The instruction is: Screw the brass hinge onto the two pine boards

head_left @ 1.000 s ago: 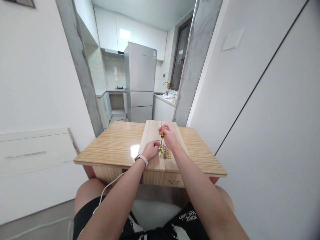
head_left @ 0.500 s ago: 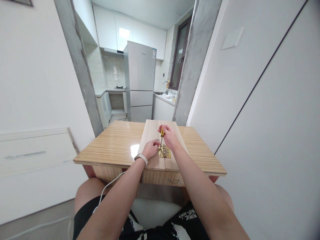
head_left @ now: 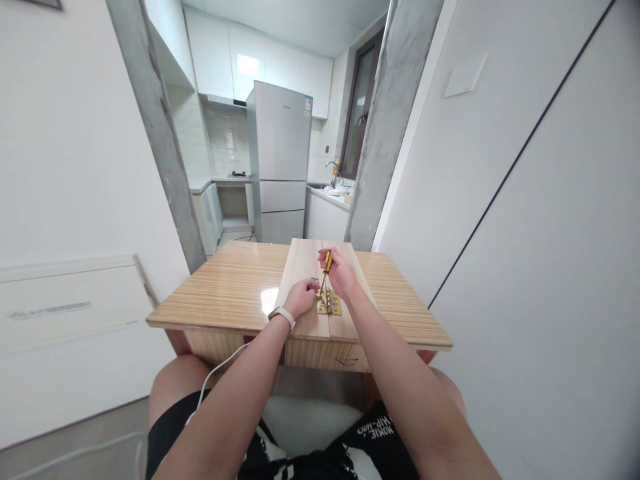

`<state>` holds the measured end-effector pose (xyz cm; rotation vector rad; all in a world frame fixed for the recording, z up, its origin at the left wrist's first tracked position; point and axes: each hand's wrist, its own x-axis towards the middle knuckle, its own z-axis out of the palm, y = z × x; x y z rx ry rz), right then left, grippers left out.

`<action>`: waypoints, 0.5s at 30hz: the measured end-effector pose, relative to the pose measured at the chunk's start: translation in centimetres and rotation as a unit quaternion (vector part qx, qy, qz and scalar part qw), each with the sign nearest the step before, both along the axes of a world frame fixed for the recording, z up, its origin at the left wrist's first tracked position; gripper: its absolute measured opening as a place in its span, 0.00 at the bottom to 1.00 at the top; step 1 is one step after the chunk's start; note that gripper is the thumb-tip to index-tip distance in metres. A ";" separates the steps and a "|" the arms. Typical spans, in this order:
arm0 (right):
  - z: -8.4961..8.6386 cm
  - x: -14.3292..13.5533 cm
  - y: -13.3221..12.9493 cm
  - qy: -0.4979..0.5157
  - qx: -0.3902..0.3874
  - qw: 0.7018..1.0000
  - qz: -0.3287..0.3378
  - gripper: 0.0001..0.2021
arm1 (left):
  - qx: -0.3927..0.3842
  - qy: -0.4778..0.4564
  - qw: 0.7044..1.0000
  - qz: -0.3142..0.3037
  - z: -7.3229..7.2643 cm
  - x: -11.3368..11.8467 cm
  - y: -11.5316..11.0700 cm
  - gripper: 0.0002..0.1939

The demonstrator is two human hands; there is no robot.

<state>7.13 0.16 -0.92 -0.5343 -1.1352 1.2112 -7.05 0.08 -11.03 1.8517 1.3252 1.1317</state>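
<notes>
Two pale wooden boards [head_left: 301, 270] lie side by side on a striped wooden table [head_left: 235, 293]. A brass hinge [head_left: 330, 305] sits across their seam near the front. My right hand [head_left: 340, 272] grips a small yellow-handled screwdriver [head_left: 327, 263], whose thin shaft slants down to the hinge's upper left part. My left hand [head_left: 301, 297], with a white band on the wrist, rests on the left board just left of the hinge, fingers curled at the screwdriver's tip. Whether it pinches a screw is too small to tell.
White walls close in on the left and right of the table. Behind it, two grey concrete pillars [head_left: 387, 127] frame a kitchen with a silver fridge [head_left: 280, 163] and a counter with a tap [head_left: 333, 190]. A white cable [head_left: 215, 373] runs from my left wrist across my lap.
My right hand has tilted the screwdriver handle slightly to the right and raised it a little. My left hand has stayed beside the hinge.
</notes>
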 end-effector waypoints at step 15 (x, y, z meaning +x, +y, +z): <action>0.0 -0.4 -0.2 -0.004 -0.008 0.999 -0.032 0.22 | 0.002 -0.001 1.000 -0.001 0.3 0.0 -0.2 0.18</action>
